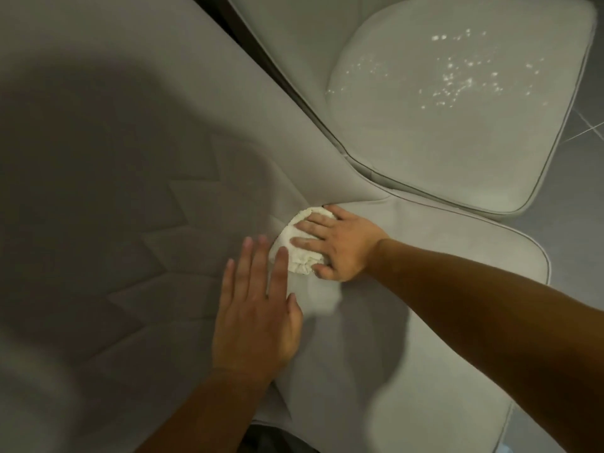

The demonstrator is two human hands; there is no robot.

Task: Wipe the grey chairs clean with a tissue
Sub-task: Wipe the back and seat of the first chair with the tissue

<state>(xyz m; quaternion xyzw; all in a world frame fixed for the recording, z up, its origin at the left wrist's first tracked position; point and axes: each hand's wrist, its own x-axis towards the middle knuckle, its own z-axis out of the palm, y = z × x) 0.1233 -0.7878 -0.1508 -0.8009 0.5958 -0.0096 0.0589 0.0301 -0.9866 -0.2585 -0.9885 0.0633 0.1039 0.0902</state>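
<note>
The floor [581, 178] shows only at the right side, from far to near, and it is made of dark grey tiles with a smooth, slightly shiny surface. Thin pale joint lines [585, 130] cross it diagonally at the far right. At the far edge, a little left of the middle, there is a narrow dark gap [212, 14]; what is inside cannot be told. At the near edge lies a dark shape [277, 439], too blurred to tell what it is.

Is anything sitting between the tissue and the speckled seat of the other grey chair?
Nothing visible blocks it. The tissue lies under the right hand at the near chair's seat crease; only the gap between the cushions separates it from the speckled seat.
</note>
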